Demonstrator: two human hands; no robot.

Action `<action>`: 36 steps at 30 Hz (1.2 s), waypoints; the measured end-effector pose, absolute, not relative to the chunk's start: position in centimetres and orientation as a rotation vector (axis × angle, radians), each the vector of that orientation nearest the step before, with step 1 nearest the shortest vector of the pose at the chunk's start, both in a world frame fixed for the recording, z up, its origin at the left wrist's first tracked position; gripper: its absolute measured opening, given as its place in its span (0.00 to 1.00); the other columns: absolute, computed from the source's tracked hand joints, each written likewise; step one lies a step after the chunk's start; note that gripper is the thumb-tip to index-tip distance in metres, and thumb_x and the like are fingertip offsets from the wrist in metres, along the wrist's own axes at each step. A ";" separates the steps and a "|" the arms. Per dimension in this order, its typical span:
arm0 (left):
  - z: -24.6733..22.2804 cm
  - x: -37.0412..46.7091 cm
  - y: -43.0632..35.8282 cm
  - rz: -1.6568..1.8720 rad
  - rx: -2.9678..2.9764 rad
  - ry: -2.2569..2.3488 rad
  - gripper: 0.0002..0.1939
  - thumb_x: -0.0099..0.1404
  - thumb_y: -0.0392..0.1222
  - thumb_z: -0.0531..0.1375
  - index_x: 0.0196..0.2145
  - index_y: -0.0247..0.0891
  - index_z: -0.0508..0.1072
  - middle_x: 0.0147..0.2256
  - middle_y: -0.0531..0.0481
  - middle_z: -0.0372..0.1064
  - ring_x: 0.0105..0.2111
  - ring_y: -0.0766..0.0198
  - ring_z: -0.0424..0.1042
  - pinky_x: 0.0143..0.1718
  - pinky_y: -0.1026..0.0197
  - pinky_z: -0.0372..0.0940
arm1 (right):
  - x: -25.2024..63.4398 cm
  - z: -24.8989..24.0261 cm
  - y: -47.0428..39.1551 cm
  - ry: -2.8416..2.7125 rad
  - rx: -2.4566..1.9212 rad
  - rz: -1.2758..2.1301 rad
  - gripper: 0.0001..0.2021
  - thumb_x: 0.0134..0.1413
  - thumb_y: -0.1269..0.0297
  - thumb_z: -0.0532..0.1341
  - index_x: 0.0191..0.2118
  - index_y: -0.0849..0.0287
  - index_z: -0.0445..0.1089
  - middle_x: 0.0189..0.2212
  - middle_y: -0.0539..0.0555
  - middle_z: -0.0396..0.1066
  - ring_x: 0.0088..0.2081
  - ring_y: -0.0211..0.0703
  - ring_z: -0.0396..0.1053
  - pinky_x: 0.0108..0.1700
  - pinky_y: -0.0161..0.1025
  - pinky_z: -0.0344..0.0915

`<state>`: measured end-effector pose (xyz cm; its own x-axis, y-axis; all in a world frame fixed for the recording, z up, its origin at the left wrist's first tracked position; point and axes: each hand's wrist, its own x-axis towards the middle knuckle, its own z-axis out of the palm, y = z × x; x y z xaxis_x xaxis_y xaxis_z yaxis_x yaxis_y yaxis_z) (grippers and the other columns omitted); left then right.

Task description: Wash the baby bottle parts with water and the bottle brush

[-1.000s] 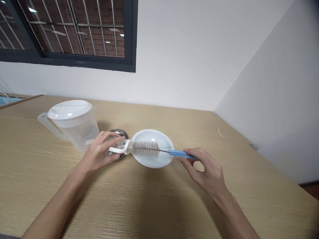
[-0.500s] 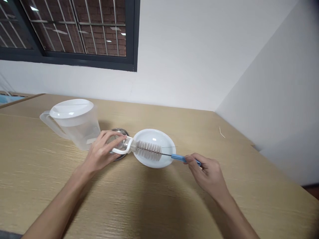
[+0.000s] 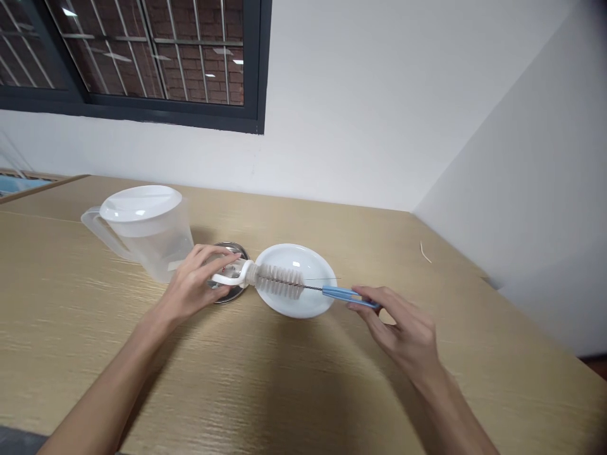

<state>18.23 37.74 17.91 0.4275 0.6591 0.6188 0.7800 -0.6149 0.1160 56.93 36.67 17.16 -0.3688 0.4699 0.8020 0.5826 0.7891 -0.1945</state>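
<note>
My left hand (image 3: pixel 196 281) is wrapped round a clear baby bottle (image 3: pixel 234 272) with a white handle, tipped on its side with its mouth toward the right. In my right hand (image 3: pixel 398 322) is the blue handle of a bottle brush (image 3: pixel 282 282), pinched between thumb and fingers. The brush's white bristles sit at the bottle mouth, mostly outside it; the tip is inside the neck. Below the bristles stands a white bowl (image 3: pixel 296 309). A round metal dish (image 3: pixel 232 296) lies under the bottle, partly hidden by my left hand.
A clear plastic pitcher (image 3: pixel 152 234) with a white lid stands behind my left hand. A thin pale strip (image 3: pixel 425 252) lies on the wooden table (image 3: pixel 237 379) at the right. A white wall (image 3: pixel 355 114) and a barred window (image 3: pixel 156 57) border the table's back.
The right hand has turned a little, and the blue handle now shows its looped shape. The bristles have shifted slightly left toward the bottle. The view has moved a little.
</note>
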 end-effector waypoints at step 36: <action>18.1 18.8 37.4 -0.963 -2.480 -1.191 0.22 0.65 0.43 0.64 0.56 0.42 0.69 0.51 0.42 0.71 0.49 0.51 0.69 0.48 0.51 0.67 | 57.5 16.9 36.4 -1.999 -0.763 -0.636 0.11 0.60 0.68 0.65 0.48 0.56 0.72 0.19 0.45 0.63 0.19 0.34 0.60 0.26 0.35 0.57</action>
<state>18.84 37.44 18.08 0.4551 0.6119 0.6469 0.7605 -0.6450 0.0750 57.48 36.43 16.87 -0.4260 0.2692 0.8637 0.7189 0.6803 0.1425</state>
